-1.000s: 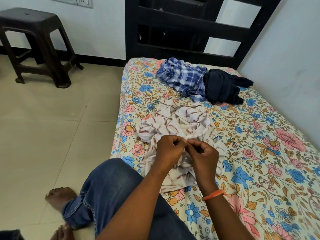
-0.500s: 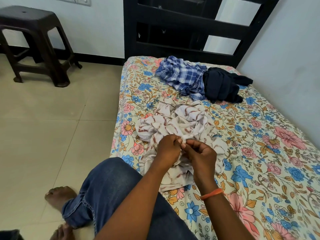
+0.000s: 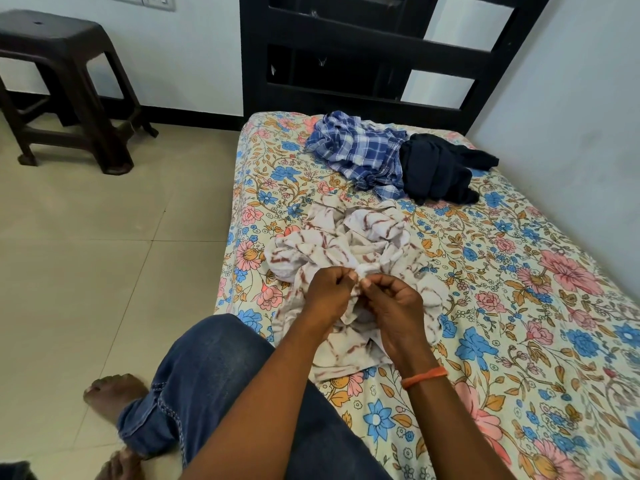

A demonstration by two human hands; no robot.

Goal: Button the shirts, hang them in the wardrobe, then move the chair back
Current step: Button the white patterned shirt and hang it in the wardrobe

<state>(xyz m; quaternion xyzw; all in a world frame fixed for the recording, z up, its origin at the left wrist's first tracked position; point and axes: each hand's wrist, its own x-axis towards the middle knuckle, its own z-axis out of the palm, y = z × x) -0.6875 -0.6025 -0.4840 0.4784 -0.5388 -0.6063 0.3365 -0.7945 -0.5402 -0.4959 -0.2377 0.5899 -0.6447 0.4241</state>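
Observation:
A crumpled white shirt with brown streaks [image 3: 349, 244] lies on the floral bed sheet [image 3: 519, 306] in front of me. My left hand [image 3: 329, 294] and my right hand [image 3: 393, 303] meet over its near part, each pinching a fold of its cloth between thumb and fingers. The button itself is too small to make out. Farther up the bed lie a blue checked shirt [image 3: 360, 150] and, touching its right side, a dark navy shirt [image 3: 436, 171]. A dark brown plastic stool [image 3: 59, 81] stands on the floor at the far left.
A black slatted headboard [image 3: 363, 39] closes the far end of the bed, and a white wall [image 3: 571, 116] runs along its right side. Beige floor tiles [image 3: 104, 254] spread to the left. My jeans-clad leg [image 3: 214, 386] and bare foot [image 3: 110, 389] hang over the bed's edge.
Both hands stay together on the white shirt; their fingers have shifted slightly along the fold. The other shirts and the stool have not moved.

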